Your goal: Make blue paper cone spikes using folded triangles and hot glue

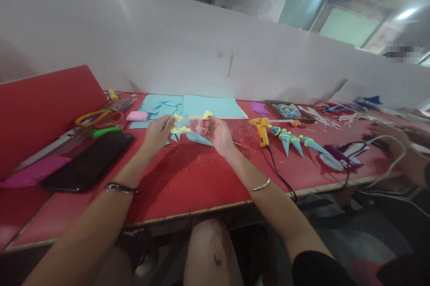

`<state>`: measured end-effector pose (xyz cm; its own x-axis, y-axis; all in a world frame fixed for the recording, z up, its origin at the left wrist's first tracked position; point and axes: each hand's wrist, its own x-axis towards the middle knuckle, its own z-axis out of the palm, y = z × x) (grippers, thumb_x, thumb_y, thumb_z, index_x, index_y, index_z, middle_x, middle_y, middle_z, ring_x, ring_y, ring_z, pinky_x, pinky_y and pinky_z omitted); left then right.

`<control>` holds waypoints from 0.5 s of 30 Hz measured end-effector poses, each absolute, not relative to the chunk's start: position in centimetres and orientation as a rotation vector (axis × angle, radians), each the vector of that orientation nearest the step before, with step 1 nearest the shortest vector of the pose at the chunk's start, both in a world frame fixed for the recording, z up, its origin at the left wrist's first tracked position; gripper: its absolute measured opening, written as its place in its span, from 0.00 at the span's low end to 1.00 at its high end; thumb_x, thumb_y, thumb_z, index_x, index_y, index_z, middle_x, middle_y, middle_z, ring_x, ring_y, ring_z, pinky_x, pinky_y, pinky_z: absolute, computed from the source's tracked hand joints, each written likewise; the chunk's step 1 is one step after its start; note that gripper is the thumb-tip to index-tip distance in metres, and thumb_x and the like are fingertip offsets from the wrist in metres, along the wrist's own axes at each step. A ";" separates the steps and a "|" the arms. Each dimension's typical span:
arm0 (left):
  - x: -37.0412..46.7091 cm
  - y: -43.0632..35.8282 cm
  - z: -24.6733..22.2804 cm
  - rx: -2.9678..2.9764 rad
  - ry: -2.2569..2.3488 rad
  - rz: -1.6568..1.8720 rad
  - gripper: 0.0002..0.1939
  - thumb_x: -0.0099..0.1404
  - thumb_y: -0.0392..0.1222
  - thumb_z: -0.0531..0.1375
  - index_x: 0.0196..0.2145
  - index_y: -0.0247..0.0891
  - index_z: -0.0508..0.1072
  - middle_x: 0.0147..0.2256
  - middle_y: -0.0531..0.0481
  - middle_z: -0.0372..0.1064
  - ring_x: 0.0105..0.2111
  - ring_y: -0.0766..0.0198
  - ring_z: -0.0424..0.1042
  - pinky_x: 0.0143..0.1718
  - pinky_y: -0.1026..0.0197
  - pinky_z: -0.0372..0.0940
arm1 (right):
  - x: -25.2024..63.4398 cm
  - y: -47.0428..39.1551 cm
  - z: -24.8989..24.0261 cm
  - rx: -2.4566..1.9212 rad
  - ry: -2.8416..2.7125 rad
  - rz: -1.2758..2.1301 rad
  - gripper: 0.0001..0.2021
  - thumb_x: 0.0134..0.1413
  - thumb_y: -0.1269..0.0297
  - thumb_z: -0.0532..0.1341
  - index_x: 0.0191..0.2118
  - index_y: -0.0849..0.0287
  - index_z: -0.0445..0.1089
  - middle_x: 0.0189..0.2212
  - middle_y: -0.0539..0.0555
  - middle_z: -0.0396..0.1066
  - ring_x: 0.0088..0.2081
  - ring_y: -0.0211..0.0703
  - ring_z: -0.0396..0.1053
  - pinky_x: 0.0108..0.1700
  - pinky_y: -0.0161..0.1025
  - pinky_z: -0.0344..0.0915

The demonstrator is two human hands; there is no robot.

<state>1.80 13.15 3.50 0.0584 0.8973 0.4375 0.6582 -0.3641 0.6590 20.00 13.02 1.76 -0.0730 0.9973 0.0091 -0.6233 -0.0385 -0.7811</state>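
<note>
A small clear plastic bag with yellow pieces in it is stretched between my hands above the red table. My left hand pinches the bag's left end. At its right end, my right hand has its fingers curled at the bag's edge, and a small yellow piece shows at the fingertips. Blue foam sheets lie behind the hands, with cut blue pieces just beneath the bag.
On the right are a yellow glue gun, blue cones with yellow trim and a brown tray. A black phone and scissors lie left. Another person's hands are at far right.
</note>
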 end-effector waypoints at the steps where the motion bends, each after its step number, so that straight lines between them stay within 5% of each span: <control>1: 1.8 13.1 3.5 2.062 1.573 1.188 0.15 0.62 0.45 0.46 0.20 0.40 0.58 0.13 0.57 0.54 0.17 0.68 0.56 0.22 0.64 0.51 | 20.2 13.1 1.8 -0.667 -0.729 1.520 0.08 0.45 0.60 0.59 0.32 0.57 0.64 0.22 0.44 0.61 0.22 0.30 0.58 0.29 0.31 0.60; 7: 1.7 13.3 3.4 2.044 1.565 1.202 0.14 0.61 0.45 0.46 0.20 0.40 0.59 0.14 0.57 0.53 0.17 0.68 0.56 0.21 0.65 0.50 | 20.2 13.6 0.9 -0.685 -0.761 1.388 0.14 0.40 0.54 0.63 0.25 0.58 0.62 0.21 0.45 0.62 0.23 0.30 0.59 0.28 0.31 0.61; 15: 1.1 13.9 2.5 1.974 1.470 1.282 0.12 0.61 0.46 0.47 0.29 0.38 0.66 0.15 0.58 0.56 0.17 0.68 0.58 0.23 0.65 0.54 | 19.8 13.3 0.7 -0.835 -0.852 1.313 0.11 0.40 0.59 0.61 0.24 0.58 0.58 0.18 0.42 0.61 0.19 0.28 0.59 0.24 0.29 0.58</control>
<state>1.13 13.94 2.47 0.0445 0.8941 0.4457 0.5630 -0.3910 0.7281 19.81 13.26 0.74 0.0640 0.9966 0.0514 -0.4530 0.0749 -0.8884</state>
